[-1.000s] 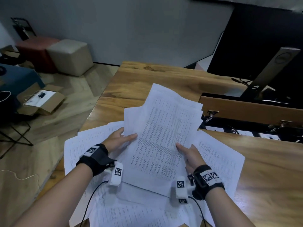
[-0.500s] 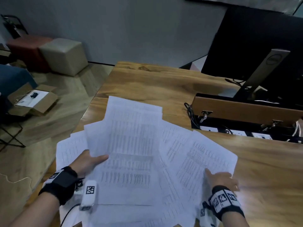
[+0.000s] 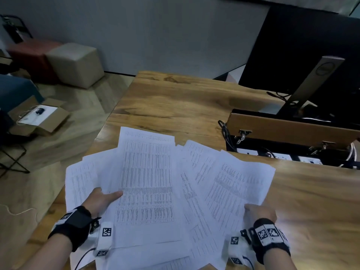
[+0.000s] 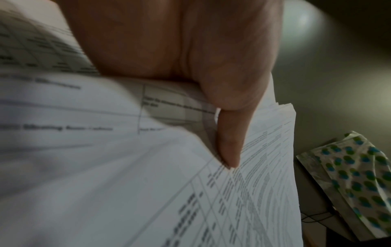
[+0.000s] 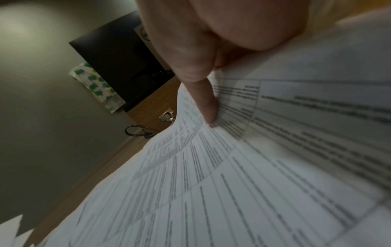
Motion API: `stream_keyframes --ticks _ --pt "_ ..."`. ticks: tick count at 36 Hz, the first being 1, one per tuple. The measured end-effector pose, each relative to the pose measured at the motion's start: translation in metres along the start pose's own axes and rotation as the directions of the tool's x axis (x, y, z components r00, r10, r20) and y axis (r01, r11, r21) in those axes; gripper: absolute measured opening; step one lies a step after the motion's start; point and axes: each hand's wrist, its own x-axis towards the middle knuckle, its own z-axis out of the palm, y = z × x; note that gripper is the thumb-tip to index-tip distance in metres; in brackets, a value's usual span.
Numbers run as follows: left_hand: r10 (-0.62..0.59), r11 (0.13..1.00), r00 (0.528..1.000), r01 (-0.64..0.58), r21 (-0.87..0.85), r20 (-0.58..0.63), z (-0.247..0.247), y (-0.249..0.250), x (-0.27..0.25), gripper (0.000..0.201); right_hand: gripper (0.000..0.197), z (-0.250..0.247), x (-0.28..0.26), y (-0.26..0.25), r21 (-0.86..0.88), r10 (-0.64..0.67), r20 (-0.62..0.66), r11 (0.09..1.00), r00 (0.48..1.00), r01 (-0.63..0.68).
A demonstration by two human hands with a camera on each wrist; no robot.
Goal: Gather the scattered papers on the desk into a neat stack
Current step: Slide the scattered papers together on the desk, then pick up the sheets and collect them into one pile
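Several printed white sheets lie fanned out on the wooden desk (image 3: 175, 106). My left hand (image 3: 109, 196) grips a bundle of sheets (image 3: 148, 182) at its left edge, thumb (image 4: 228, 133) on top and fingers underneath. My right hand (image 3: 259, 210) pinches the near right corner of the rightmost sheet (image 3: 233, 184), with its thumb (image 5: 208, 103) pressed on the print. More loose sheets (image 3: 196, 201) overlap between the two hands, and one sheet (image 3: 78, 182) pokes out past the left hand, over the desk's left edge.
A hinged wooden flap (image 3: 292, 131) stands over a recess with cables (image 3: 224, 131) at the right rear. Behind it is a dark monitor (image 3: 311, 45) on a grey stand (image 3: 311, 80). An open cardboard box (image 3: 39, 115) and cube stools (image 3: 76, 63) sit on the floor at left.
The bundle that both hands held has moved left in my left hand alone. My right hand let go of it, moved right and took hold of the rightmost sheet's corner.
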Motion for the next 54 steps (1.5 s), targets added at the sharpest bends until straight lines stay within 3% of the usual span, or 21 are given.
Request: stream_keyframes --ticks 4,8,11,14,16,20,22,24,25,29,32,37,40,43,46,48,50,51,52,54 --pt "-0.008 1.000 1.000 0.008 -0.005 -0.002 -0.001 -0.012 0.013 0.136 0.027 -0.010 -0.003 -0.005 0.041 -0.133 0.044 0.990 0.990 0.131" --pt "0.004 1.000 1.000 -0.004 -0.017 -0.021 0.001 -0.003 0.005 0.131 0.013 -0.023 -0.011 -0.011 0.230 -0.233 0.063 0.950 0.970 0.213" --pt "0.055 0.998 0.998 -0.055 0.004 -0.035 0.004 0.015 -0.013 0.096 0.006 -0.037 -0.020 -0.025 0.237 -0.333 0.083 0.922 0.939 0.306" --pt "0.121 0.991 0.993 -0.121 -0.057 -0.001 0.005 0.028 -0.024 0.046 0.020 -0.056 -0.028 -0.045 0.134 -0.496 0.086 0.865 0.864 0.484" --pt "0.171 0.982 0.985 -0.168 -0.089 0.033 0.005 0.034 -0.030 0.033 0.021 -0.069 -0.038 -0.060 0.057 -0.598 0.078 0.802 0.798 0.595" --pt "0.181 0.971 0.978 -0.161 -0.179 0.102 0.004 0.038 -0.034 0.030 0.018 -0.090 -0.053 -0.086 0.052 -0.720 0.051 0.694 0.692 0.718" --pt "0.167 0.968 0.980 -0.141 -0.209 0.109 0.002 0.036 -0.030 0.051 0.018 -0.094 -0.057 -0.096 0.089 -0.737 0.039 0.675 0.675 0.732" --pt "0.153 0.968 0.982 -0.126 -0.217 0.113 0.001 0.029 -0.020 0.074 0.016 -0.094 -0.062 -0.104 0.175 -0.728 0.047 0.680 0.684 0.712" --pt "0.148 0.967 0.981 -0.116 -0.227 0.127 0.001 0.028 -0.018 0.074 0.015 -0.092 -0.066 -0.108 0.210 -0.720 0.050 0.685 0.692 0.697" --pt "0.155 0.954 0.977 -0.109 -0.278 0.146 0.010 0.041 -0.031 0.044 0.007 -0.069 -0.085 -0.117 0.336 -0.660 0.125 0.731 0.740 0.595" --pt "0.148 0.940 0.980 -0.096 -0.326 0.137 0.015 0.044 -0.032 0.045 0.015 -0.040 -0.101 -0.120 0.436 -0.622 0.230 0.754 0.749 0.492" --pt "0.157 0.925 0.974 -0.088 -0.368 0.162 0.025 0.053 -0.042 0.031 0.008 0.034 -0.107 -0.098 0.291 -0.589 0.425 0.808 0.687 0.513" --pt "0.167 0.874 0.969 -0.059 -0.481 0.185 0.030 0.059 -0.048 0.038 0.012 0.081 -0.100 -0.074 0.188 -0.524 0.489 0.844 0.697 0.502" --pt "0.163 0.830 0.966 -0.024 -0.558 0.201 0.037 0.065 -0.055 0.026 0.014 0.114 -0.099 -0.056 0.191 -0.491 0.496 0.866 0.716 0.462" --pt "0.212 0.878 0.965 -0.118 -0.464 0.157 0.043 0.065 -0.059 0.048 0.016 0.126 -0.105 -0.050 0.223 -0.493 0.500 0.867 0.712 0.445" --pt "0.234 0.897 0.968 -0.178 -0.404 0.094 0.044 0.059 -0.051 0.043 0.026 0.127 -0.107 -0.048 0.216 -0.533 0.490 0.841 0.690 0.496" --pt "0.233 0.908 0.972 -0.202 -0.367 0.040 0.041 0.056 -0.048 0.031 0.031 0.131 -0.097 -0.044 0.089 -0.588 0.380 0.791 0.714 0.605" --pt "0.229 0.911 0.973 -0.204 -0.358 0.029 0.038 0.055 -0.047 0.030 0.026 0.132 -0.092 -0.043 -0.083 -0.601 0.313 0.754 0.735 0.652" --pt "0.233 0.910 0.972 -0.212 -0.356 0.018 0.034 0.054 -0.048 0.030 0.023 0.132 -0.087 -0.040 -0.277 -0.595 0.258 0.709 0.761 0.648" --pt "0.235 0.908 0.972 -0.220 -0.356 -0.003 0.028 0.050 -0.048 0.033 0.034 0.134 -0.081 -0.036 -0.442 -0.510 0.204 0.713 0.835 0.544"
